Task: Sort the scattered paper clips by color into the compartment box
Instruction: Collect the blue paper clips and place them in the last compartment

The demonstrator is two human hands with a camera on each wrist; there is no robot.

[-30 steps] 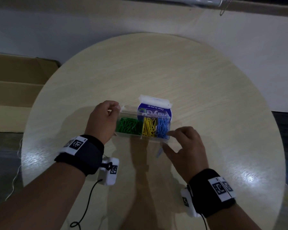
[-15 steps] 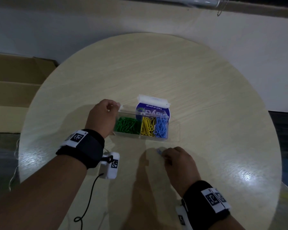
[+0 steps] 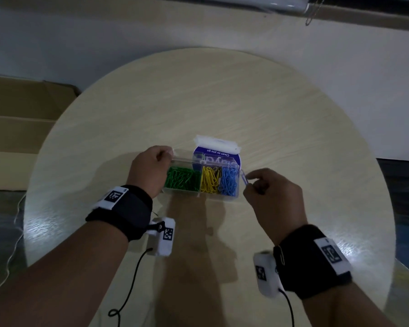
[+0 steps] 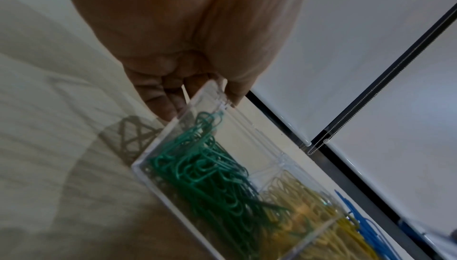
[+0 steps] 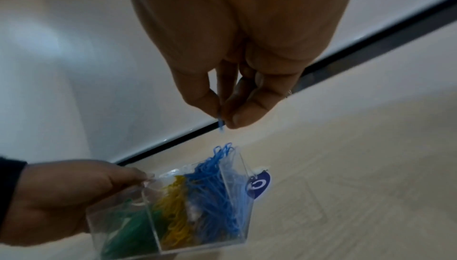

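Where it lay low, right hand (image 3: 273, 199) now beside box (image 3: 232, 197).

From my feed I see a round, pale wood-grain table (image 3: 222, 102) set against a white wall (image 3: 340, 67). A white and blue packet (image 3: 216, 151), printed "Clean as you go", lies on the table. To the left stands an open cardboard box (image 3: 17, 119). A bead chain (image 3: 313, 11) hangs at upper right.
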